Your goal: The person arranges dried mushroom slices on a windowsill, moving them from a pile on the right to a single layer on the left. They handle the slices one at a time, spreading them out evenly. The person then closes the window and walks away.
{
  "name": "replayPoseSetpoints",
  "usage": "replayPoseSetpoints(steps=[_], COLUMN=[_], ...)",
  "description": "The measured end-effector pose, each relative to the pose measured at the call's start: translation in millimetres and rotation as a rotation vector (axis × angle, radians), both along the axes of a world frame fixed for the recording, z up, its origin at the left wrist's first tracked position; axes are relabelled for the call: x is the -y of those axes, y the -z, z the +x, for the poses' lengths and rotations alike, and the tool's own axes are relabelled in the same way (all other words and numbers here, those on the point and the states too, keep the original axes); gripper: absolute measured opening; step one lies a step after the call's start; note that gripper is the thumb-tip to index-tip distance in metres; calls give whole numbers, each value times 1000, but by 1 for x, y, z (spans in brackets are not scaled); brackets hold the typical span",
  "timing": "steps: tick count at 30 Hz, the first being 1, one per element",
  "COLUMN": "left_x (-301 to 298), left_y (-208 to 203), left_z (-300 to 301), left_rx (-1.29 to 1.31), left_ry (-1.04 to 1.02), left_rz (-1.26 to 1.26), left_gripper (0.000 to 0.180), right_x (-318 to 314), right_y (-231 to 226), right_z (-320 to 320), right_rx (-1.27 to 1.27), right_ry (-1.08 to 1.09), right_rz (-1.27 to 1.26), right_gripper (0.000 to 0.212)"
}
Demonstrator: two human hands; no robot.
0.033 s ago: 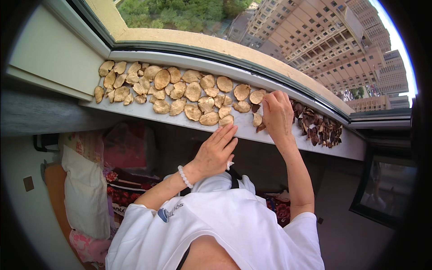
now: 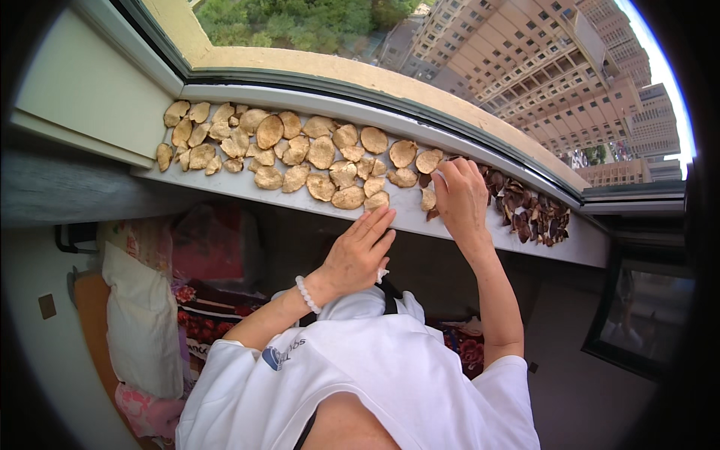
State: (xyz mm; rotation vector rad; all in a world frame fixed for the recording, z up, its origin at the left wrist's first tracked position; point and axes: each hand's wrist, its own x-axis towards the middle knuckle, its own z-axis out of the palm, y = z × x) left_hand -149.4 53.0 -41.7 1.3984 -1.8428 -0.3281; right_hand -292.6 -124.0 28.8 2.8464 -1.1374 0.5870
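Observation:
Pale tan dried slices [image 2: 321, 153], thin and curled, lie in rough rows along the white windowsill [image 2: 405, 216]. Dark brown dried pieces [image 2: 534, 213] are heaped at the sill's right end. My left hand [image 2: 361, 251] rests at the sill's front edge, its fingers stretched out just below a tan slice [image 2: 376, 200], with nothing in it. Over the gap between the pale rows and the dark heap, my right hand [image 2: 463, 196] reaches down with bent fingers. Its fingertips are partly hidden among a few dark pieces, and what they pinch cannot be made out. One tan slice [image 2: 428, 199] lies beside its thumb.
Behind the sill runs the window frame [image 2: 322, 88], with trees and tall buildings outside. A pale wall panel [image 2: 97, 90] bounds the left end. Below the sill at left are a white cloth bundle [image 2: 142, 322] and patterned fabric. A dark-framed panel [image 2: 645, 307] stands at lower right.
My right hand has shifted slightly downward, toward the sill's front edge, uncovering a dark piece behind its fingertips. The left hand stays in place.

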Motion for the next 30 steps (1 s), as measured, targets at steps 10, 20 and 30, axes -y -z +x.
replayPoseSetpoints(steps=[10, 20, 30], left_x=[2, 2, 3], left_y=[0, 2, 4], left_z=[3, 4, 6], left_rx=[-24, -31, -42], left_ry=[9, 21, 37], left_rz=[3, -15, -28], left_gripper=[45, 46, 46], right_x=[2, -23, -44], right_y=[27, 6, 35], right_z=[1, 13, 24], right_rx=[39, 115, 1], right_ry=[99, -68, -352], right_rz=[139, 81, -208], right_gripper=[9, 11, 22])
